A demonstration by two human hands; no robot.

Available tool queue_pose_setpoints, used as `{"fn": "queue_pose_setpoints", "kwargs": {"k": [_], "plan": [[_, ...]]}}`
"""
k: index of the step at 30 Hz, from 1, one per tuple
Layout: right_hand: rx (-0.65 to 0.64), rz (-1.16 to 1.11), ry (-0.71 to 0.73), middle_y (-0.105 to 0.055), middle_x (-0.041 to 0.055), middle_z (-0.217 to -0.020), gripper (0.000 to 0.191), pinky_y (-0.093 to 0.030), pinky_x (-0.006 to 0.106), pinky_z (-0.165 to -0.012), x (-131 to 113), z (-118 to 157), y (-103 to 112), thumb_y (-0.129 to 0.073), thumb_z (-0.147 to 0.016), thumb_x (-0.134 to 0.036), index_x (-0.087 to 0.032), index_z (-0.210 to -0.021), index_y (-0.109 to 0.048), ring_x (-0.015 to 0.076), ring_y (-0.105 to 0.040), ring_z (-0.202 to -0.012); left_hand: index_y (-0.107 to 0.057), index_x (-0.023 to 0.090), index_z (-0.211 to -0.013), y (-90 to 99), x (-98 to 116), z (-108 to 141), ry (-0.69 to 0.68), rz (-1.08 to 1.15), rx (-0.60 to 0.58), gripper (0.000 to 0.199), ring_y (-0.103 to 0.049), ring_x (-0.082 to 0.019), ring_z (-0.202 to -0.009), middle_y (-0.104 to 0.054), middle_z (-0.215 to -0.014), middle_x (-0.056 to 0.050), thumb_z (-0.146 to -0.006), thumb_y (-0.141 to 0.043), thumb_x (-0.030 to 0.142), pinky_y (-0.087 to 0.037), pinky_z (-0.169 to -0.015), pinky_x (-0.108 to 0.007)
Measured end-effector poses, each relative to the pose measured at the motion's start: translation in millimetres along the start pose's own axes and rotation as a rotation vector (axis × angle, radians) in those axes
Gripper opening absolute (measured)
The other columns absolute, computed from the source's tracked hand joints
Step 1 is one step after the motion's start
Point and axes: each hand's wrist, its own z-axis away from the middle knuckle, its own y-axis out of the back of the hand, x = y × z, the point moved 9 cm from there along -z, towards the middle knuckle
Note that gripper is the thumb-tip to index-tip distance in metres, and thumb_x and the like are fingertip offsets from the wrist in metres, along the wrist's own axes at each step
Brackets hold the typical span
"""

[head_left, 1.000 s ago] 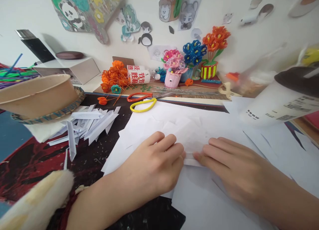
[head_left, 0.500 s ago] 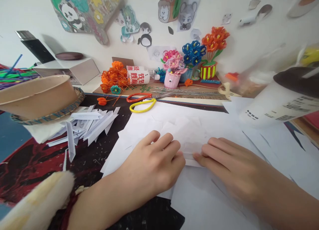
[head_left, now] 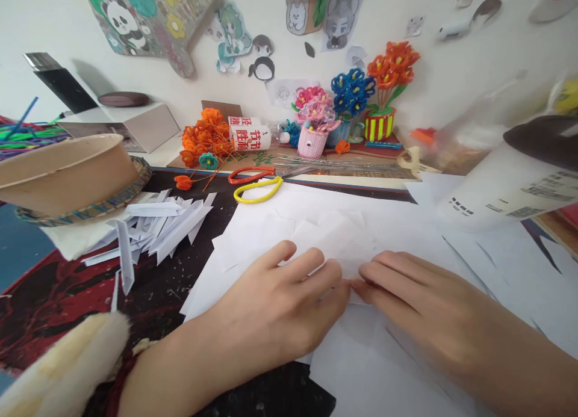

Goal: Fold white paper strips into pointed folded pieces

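Observation:
My left hand and my right hand meet over white paper sheets on the dark table. Both have curled fingers, thumb and fingertips pinching a small piece of white paper whose near edge barely shows between them. Most of that piece is hidden by my fingers. Just beyond my fingertips lie loose small white paper pieces. Scissors with one red and one yellow handle rest at the far edge of the sheets. To the left is a heap of folded white paper strips.
A tan bowl stands at the left, and a white cup with a dark lid leans in at the right. Along the back are orange craft flowers, a pink flower pot and thin wires. A fluffy cream-coloured object occupies the lower left.
My left hand has slid right along the near edge of the paper, bringing its fingertips up to my right thumb. The folded strip seen between them is now mostly covered.

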Motion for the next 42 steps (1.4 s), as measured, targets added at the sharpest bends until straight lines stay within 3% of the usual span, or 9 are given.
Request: {"fn": "queue_pose_setpoints", "kwargs": {"k": [5,11,15,19,27,38,42], "plan": [[0.005,-0.012,-0.016,-0.062,0.0121,-0.071,0.046,-0.045,0.035,-0.062,1,1,0,-0.030,-0.090,0.003,-0.011,-0.070,-0.069,0.0233,-0.055,-0.075,-0.064,0.022,-0.110,-4.1,-6,-1,0.044,-0.009,-0.022,0.027,-0.052,-0.020,-0.091,-0.063,-0.105,-0.002,-0.100,-0.039,0.019,-0.035,-0.073,-0.035],[-0.107,-0.169,-0.183,-0.061,0.0066,-0.082,0.045,-0.046,0.033,-0.063,22,9,-1,-0.030,-0.082,0.005,-0.019,-0.086,-0.067,0.0206,-0.056,-0.076,-0.061,0.022,-0.116,-8.1,-8,-1,0.044,0.039,-0.049,0.030,-0.052,-0.023,-0.104,-0.060,-0.116,-0.005,-0.101,-0.035,0.019,-0.036,-0.080,-0.037],[-0.040,-0.121,-0.195,-0.063,0.0071,-0.085,0.039,-0.045,0.033,-0.064,29,10,11,-0.035,-0.081,0.006,-0.018,-0.083,-0.065,0.0218,-0.058,-0.081,-0.061,0.020,-0.115,-7.8,-7,0,0.039,0.061,-0.066,0.030,-0.052,-0.024,-0.107,-0.060,-0.115,-0.006,-0.101,-0.034,0.017,-0.037,-0.084,-0.038],[0.003,-0.076,-0.254,-0.064,0.0073,-0.092,0.036,-0.045,0.033,-0.065,33,10,10,-0.038,-0.084,0.003,-0.018,-0.094,-0.065,0.0213,-0.058,-0.082,-0.060,0.019,-0.116,-7.8,-6,0,0.039,0.068,-0.080,0.031,-0.050,-0.024,-0.110,-0.059,-0.117,-0.007,-0.100,-0.034,0.017,-0.037,-0.086,-0.039],[-0.050,-0.079,-0.134,-0.065,0.0091,-0.090,0.040,-0.040,0.032,-0.059,17,3,0,-0.036,-0.082,0.005,-0.016,-0.091,-0.069,0.0201,-0.053,-0.073,-0.058,0.019,-0.119,-9.2,-6,2,0.047,0.083,-0.120,0.031,-0.050,-0.025,-0.111,-0.057,-0.119,-0.008,-0.100,-0.033,0.018,-0.038,-0.088,-0.040],[-0.135,0.080,-0.062,-0.065,0.0073,-0.083,0.038,-0.040,0.036,-0.067,19,7,4,-0.037,-0.082,0.003,-0.019,-0.082,-0.068,0.0227,-0.054,-0.081,-0.061,0.019,-0.113,-7.0,-4,1,0.053,0.062,-0.077,0.028,-0.051,-0.024,-0.108,-0.060,-0.112,-0.008,-0.099,-0.037,0.017,-0.039,-0.088,-0.039],[-0.106,0.082,-0.069,-0.066,0.0077,-0.082,0.039,-0.040,0.037,-0.065,21,9,7,-0.035,-0.079,0.005,-0.017,-0.075,-0.067,0.0234,-0.054,-0.078,-0.061,0.018,-0.114,-7.3,-3,2,0.046,0.063,-0.079,0.027,-0.051,-0.025,-0.108,-0.060,-0.111,-0.008,-0.099,-0.038,0.016,-0.039,-0.088,-0.040]]}}
